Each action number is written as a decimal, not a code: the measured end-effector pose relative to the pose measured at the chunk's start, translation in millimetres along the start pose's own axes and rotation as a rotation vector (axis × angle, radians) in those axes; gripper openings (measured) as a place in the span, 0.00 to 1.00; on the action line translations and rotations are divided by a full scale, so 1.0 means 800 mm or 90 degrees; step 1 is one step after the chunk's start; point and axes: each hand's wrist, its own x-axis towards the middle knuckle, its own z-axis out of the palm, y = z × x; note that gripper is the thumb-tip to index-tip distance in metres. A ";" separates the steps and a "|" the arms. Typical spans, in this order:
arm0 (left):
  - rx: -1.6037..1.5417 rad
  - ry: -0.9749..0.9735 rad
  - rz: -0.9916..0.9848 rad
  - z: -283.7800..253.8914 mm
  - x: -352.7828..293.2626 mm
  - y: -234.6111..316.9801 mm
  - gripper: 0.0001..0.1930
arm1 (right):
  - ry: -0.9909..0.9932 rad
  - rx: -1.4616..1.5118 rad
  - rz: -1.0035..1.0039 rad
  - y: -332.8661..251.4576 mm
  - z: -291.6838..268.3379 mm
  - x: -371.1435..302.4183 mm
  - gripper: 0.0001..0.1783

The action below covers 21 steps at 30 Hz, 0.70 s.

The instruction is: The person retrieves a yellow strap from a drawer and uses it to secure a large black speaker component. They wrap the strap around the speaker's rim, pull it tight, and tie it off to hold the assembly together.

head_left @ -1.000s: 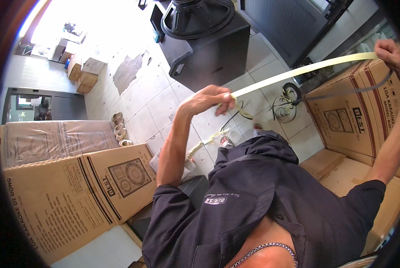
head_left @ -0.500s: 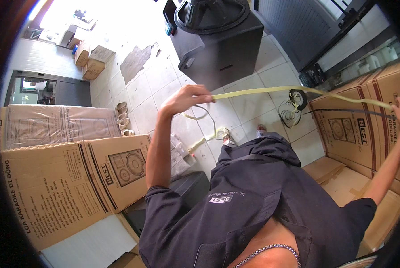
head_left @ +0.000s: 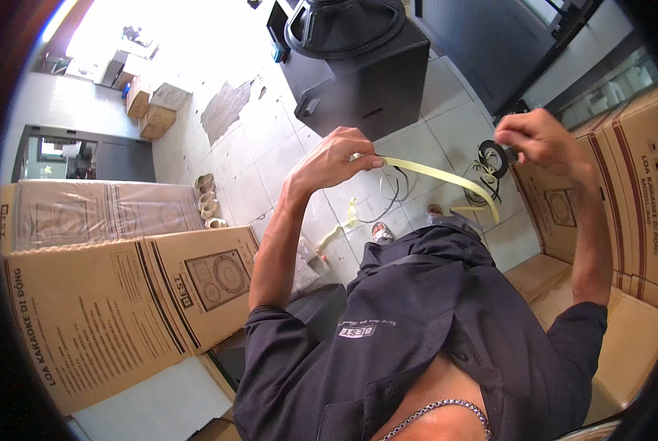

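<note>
My left hand (head_left: 340,160) is closed, thumb and fingers pinching a pale yellow strip (head_left: 435,174). From there the strip runs to the right, bends down and curls back on itself below my right hand. My right hand (head_left: 541,143) is raised with its fingers curled in; whatever it may hold is hidden. Just left of it, lower down, is a black roll of tape (head_left: 494,159) with tangled dark and yellowish strips around it. A thin dark strip (head_left: 394,198) loops below my left hand, near another yellow piece (head_left: 352,213) by the floor.
A large black speaker box (head_left: 362,88) stands ahead, a round speaker driver (head_left: 344,29) on top. Cardboard cartons (head_left: 123,309) fill the left side; more cartons (head_left: 630,191) stand at right. Sandals (head_left: 207,197) lie on the tiles beside the left cartons. A dark door (head_left: 483,51) is at far right.
My right hand has come in from the far right toward my left hand, its fingers now curled. The yellow strip, stretched out before, now hangs slack and curled at its right end.
</note>
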 end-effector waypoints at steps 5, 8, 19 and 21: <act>-0.068 0.020 0.125 0.014 0.037 0.049 0.10 | 0.178 -0.081 -0.276 -0.017 0.072 0.032 0.16; -0.074 -0.029 0.081 0.009 0.045 0.061 0.11 | -0.066 -0.027 -0.170 -0.043 0.086 0.041 0.18; -0.123 -0.046 -0.211 0.033 -0.041 -0.060 0.14 | 0.243 -0.205 0.343 0.090 -0.148 -0.159 0.15; -0.108 -0.021 -0.214 0.037 -0.054 -0.086 0.14 | 0.281 -0.261 0.422 0.132 -0.204 -0.222 0.15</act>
